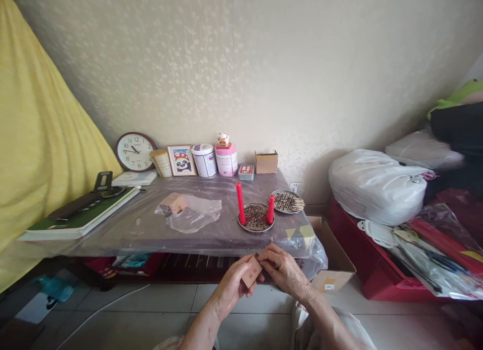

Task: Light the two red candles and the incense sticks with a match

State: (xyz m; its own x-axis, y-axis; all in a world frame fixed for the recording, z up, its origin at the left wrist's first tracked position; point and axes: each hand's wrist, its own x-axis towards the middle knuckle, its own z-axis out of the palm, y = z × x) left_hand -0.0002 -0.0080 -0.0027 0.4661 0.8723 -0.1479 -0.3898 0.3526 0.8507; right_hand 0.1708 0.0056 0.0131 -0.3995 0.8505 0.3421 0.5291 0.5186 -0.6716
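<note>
My left hand [237, 279] is closed around a small tan matchbox [251, 271] with red characters on its face, held in front of the low table's near edge. At the upper right end of the matchbox, my right hand [281, 267] has its fingertips pinched together; what they hold, if anything, is hidden. Beyond my hands, a round metal plate [256, 228] with dark residue carries a tall red candle [240, 203] and a shorter red candle [271, 209], both upright with no flame visible. Behind it to the right, another plate [281, 195] has several thin sticks [298, 203] at its edge.
A crumpled clear plastic bag [198, 214] lies on the plastic-covered table [139, 239]. Along the wall stand a clock [135, 151], a panda picture [182, 160], tins and a small cardboard box [266, 162]. On the right are an open carton [337, 259] and a red bin [377, 274].
</note>
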